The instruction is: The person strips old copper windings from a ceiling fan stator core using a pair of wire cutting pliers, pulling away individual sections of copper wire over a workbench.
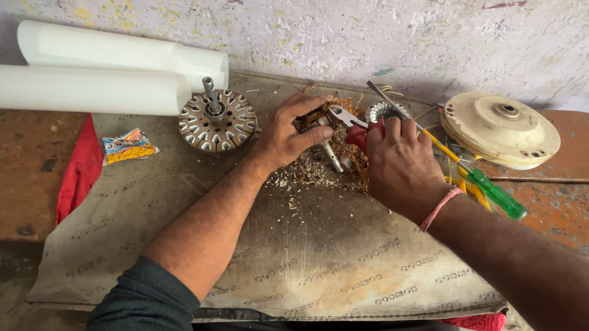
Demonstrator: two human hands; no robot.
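Head view: our left hand (284, 136) pins the copper-wound stator (327, 143) on the mat (313, 258); our right hand (399, 163) grips red-handled pliers (350, 124) closed. Slipping jaws could nick our left fingers.

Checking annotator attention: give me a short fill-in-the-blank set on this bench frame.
1. The right hand grips pliers with ____ handles.
2. The long screwdriver beside that hand has a translucent ____ handle.
3. The round slotted metal rotor lies left of the ____ hand.
4. Two white plastic fan blades lie at the ____ of the bench.

Missing words: red; green; left; left
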